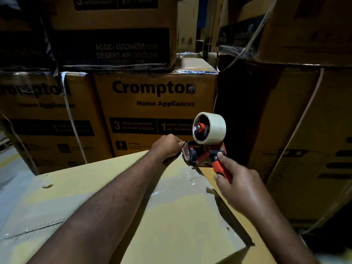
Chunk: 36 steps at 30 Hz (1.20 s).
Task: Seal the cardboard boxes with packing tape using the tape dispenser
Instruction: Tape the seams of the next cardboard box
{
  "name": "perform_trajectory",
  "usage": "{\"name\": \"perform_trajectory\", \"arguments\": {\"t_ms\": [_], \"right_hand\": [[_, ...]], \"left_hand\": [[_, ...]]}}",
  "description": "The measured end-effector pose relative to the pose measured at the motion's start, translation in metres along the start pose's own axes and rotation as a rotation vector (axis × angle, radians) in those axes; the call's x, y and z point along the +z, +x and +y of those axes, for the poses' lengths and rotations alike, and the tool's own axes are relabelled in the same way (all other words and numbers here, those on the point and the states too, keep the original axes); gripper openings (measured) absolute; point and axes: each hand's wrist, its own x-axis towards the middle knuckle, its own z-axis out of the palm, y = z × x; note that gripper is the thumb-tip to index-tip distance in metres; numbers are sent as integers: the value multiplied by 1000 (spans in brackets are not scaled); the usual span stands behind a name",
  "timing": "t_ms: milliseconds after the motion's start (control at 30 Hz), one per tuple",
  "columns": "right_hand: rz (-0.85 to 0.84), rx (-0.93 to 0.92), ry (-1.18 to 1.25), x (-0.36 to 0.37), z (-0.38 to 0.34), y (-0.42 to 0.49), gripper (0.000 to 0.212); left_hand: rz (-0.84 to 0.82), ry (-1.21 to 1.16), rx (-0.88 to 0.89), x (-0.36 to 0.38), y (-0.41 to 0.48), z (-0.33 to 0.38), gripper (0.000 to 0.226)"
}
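Observation:
A plain cardboard box lies in front of me, its top flaps crossed by a strip of clear tape. My right hand grips the red handle of the tape dispenser, which carries a pale roll of tape and sits at the box's far right edge. My left hand is curled at the dispenser's front end, its fingers pinching at the tape end by the clear guard. The fingertips themselves are hidden behind the hand.
Printed Crompton appliance boxes are stacked close behind, with more strapped boxes to the right. A dark gap separates the stacks. Bare floor shows at the left.

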Motion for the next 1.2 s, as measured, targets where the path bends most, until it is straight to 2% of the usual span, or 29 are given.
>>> {"name": "perform_trajectory", "arguments": {"t_ms": [367,567,667,733,767,833,900,1200], "right_hand": [[-63,-6,-57,-33,8,-41,64],[-112,41,-56,-51,16,-65,65],[-81,38,-66,-52,14,-67,64],[-60,34,-69,-52,11,-68,63],[-52,27,-76,-52,11,-68,63],[-43,11,-88,-53,11,-68,62],[-50,3,-82,-53,12,-67,61],[-80,-26,-66,-51,18,-73,64]], "left_hand": [[-8,19,-17,7,-8,4,45],[6,-45,-14,12,-14,4,49],[21,96,-46,12,-19,13,54],[58,219,19,12,-29,26,60],[41,230,89,14,-35,31,62],[-107,210,226,19,-43,35,58],[-231,217,264,24,-50,28,53],[-198,291,199,25,-57,27,50]]}}
